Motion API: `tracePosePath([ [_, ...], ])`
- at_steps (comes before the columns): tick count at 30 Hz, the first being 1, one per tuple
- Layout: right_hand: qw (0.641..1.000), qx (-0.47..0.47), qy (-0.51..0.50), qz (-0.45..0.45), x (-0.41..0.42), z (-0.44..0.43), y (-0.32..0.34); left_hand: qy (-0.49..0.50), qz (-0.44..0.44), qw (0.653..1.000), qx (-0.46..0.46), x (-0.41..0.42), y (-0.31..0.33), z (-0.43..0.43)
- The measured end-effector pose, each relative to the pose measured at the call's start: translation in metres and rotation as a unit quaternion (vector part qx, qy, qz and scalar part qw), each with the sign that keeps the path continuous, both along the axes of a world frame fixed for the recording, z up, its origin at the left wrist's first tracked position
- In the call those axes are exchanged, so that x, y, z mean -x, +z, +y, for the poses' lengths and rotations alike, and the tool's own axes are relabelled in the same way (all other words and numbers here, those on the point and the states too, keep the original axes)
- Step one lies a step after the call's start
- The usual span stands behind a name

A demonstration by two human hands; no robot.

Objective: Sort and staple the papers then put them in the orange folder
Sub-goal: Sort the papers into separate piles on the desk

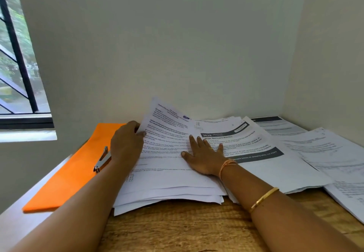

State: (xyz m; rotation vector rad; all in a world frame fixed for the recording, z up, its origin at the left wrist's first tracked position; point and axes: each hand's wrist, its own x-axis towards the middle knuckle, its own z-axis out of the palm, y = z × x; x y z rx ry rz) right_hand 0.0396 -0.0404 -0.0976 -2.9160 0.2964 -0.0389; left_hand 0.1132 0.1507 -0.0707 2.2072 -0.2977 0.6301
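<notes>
Head view: sorting looks to be the step in hand, the left hand (126, 143) pinching the raised edge of the top printed white sheet (169, 125), the right hand (204, 156) pressing flat on the paper stack (167, 185) beside the orange folder (67, 177), so next that sheet probably needs lifting clear alone.

Tabletop (187, 230): brown wood grain. Folder (65, 175) at its left edge: plain bright orange. Stapler (102, 160) on it: silver. Papers (167, 175): white, black print; one sheet (262, 165) with dark grey bands. Bangle (264, 199): gold.
</notes>
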Motion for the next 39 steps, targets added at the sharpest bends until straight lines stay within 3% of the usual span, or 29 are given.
tracePosePath([
  [3, 0.988, -0.076, -0.039, -0.125, -0.001, -0.002, 0.004, -0.03, -0.036, 0.998, 0.034, -0.001, 0.003, 0.005],
  [7, 0.912, -0.283, -0.076, -0.286, -0.004, -0.009, 0.011, -0.062, -0.068, 0.991, 0.094, 0.007, 0.009, 0.005],
  [12, 0.854, -0.416, -0.118, -0.289, 0.0, -0.016, 0.019, -0.076, -0.064, 0.986, 0.134, 0.005, 0.009, 0.003],
  [16, 0.809, -0.528, -0.107, -0.236, 0.001, -0.019, 0.026, -0.077, -0.041, 0.982, 0.17, 0.0, 0.007, 0.003],
  [18, 0.824, -0.497, -0.126, -0.242, 0.005, -0.023, 0.032, -0.082, -0.014, 0.979, 0.184, -0.002, 0.006, 0.003],
  [20, 0.849, -0.404, -0.157, -0.301, 0.011, -0.037, 0.037, -0.1, 0.013, 0.974, 0.202, -0.001, 0.005, 0.003],
  [24, 0.848, -0.265, -0.237, -0.393, 0.028, -0.079, 0.036, -0.056, 0.051, 0.997, 0.017, 0.0, 0.002, 0.002],
  [29, 0.799, -0.266, -0.318, -0.436, 0.035, -0.113, 0.029, -0.051, 0.105, 0.986, -0.117, 0.005, 0.0, 0.001],
  [39, 0.783, -0.301, -0.333, -0.43, 0.034, -0.117, 0.023, -0.002, 0.101, 0.987, -0.123, 0.008, 0.002, 0.003],
])
